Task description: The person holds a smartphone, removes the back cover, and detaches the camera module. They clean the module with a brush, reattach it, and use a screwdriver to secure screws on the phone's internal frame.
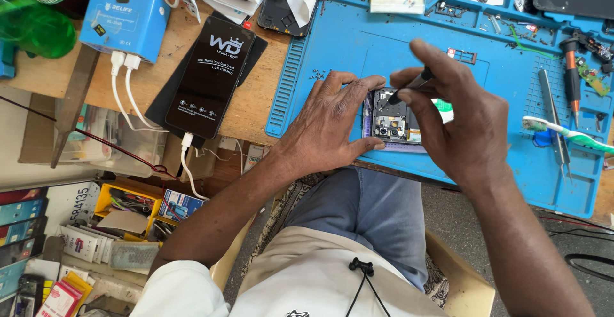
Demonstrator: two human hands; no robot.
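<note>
Fingers of your right hand (457, 122) pinch a dark tool (412, 87) over the opened phone (391, 122); your left hand (326, 128) lies spread, steadying it.

Most of the opened phone (391, 120) lies under the two hands: the left hand (326, 128) covers its left end, the right hand (457, 122) its right end, so only the camera area shows between them. The dark tool (412, 87) in the right hand is largely buried in the fingers, and its tip is too small to make out. The green bottle (32, 23) is blurred and cut by the left edge. The tiny screws (318, 74) scattered on the blue mat (332, 42) are mere specks. The chair (464, 282) is mostly hidden by the legs.
</note>
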